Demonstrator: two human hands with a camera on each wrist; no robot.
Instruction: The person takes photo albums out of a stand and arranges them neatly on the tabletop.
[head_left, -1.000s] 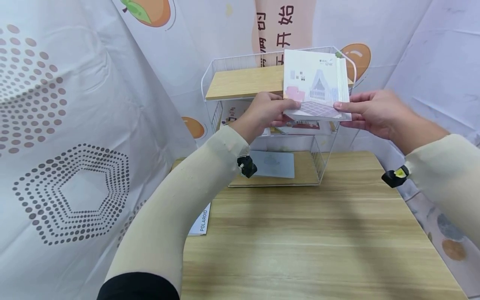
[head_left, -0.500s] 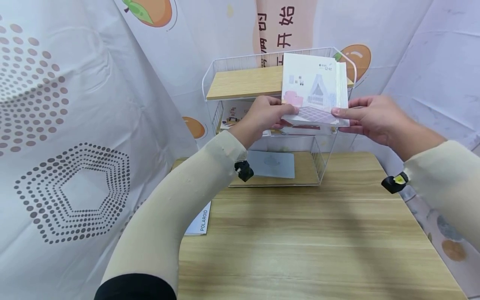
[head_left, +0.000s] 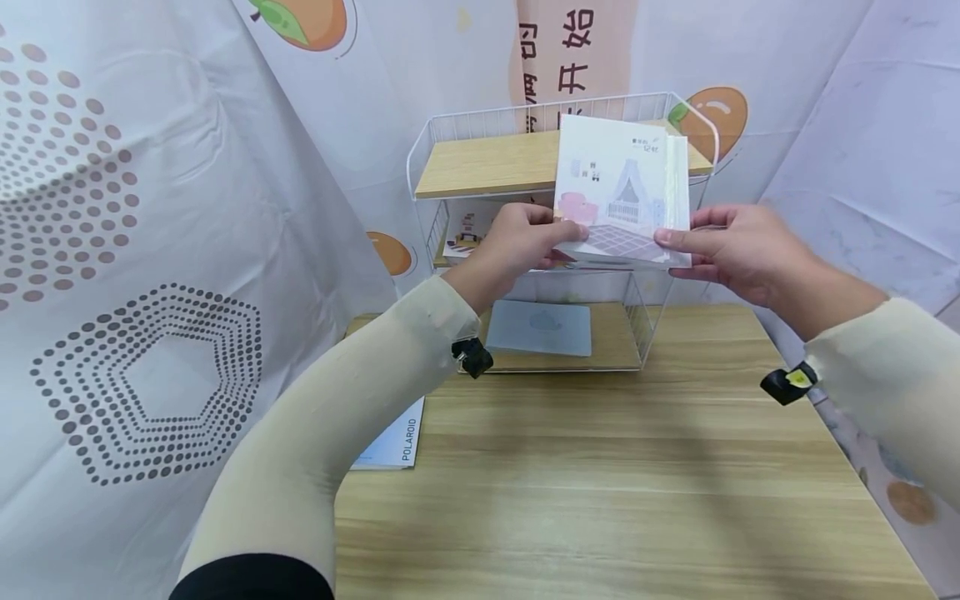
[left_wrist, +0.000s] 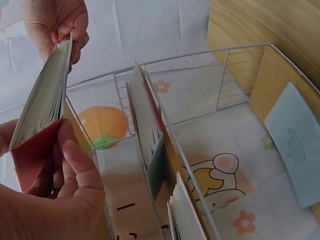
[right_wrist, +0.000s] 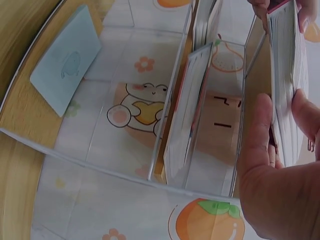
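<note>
Both hands hold a white illustrated book in the air in front of the white wire rack. My left hand grips its lower left corner, and my right hand pinches its lower right corner. In the left wrist view the book shows edge-on with a red back cover, my thumb against it. The right wrist view shows the book's page edge between my thumb and fingers. More books lie on the rack's middle shelf.
The rack has a wooden top shelf and a bottom shelf carrying a pale blue booklet. A booklet marked POLAROID lies at the left edge of the wooden table. Printed fabric hangs all around.
The book and both hands have drifted slightly left and down, toward me. Both grips are unchanged.
</note>
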